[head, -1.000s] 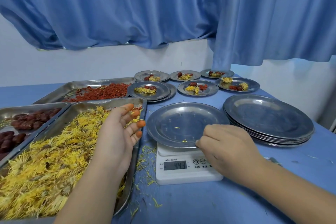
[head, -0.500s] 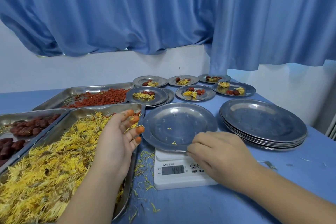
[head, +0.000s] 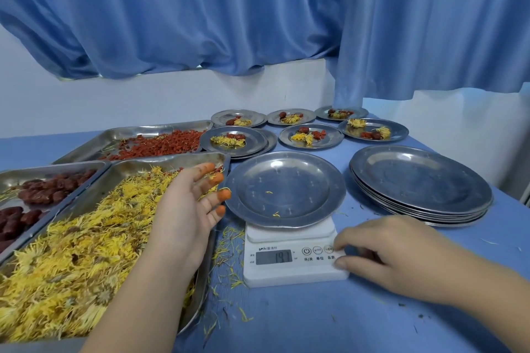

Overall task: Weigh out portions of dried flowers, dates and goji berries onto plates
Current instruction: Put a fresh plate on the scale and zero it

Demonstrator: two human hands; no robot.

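White scale (head: 289, 269), digits 197, right hand (head: 395, 255) touching 去皮 button (head: 329, 249)

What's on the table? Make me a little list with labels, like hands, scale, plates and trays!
Left hand: left hand, fingers straight, orange-stained tips, over the metal tray of yellow dried flowers
Right hand: right hand, fingertip at the buttons of the white digital kitchen scale
On scale: round steel plate with only a few stray petals
Other trays: red goji berries; dark red dates
Filled plates: six small steel plates at the back
Spare plates: stack of round steel plates, right of the scale
Display: digits too blurred to read
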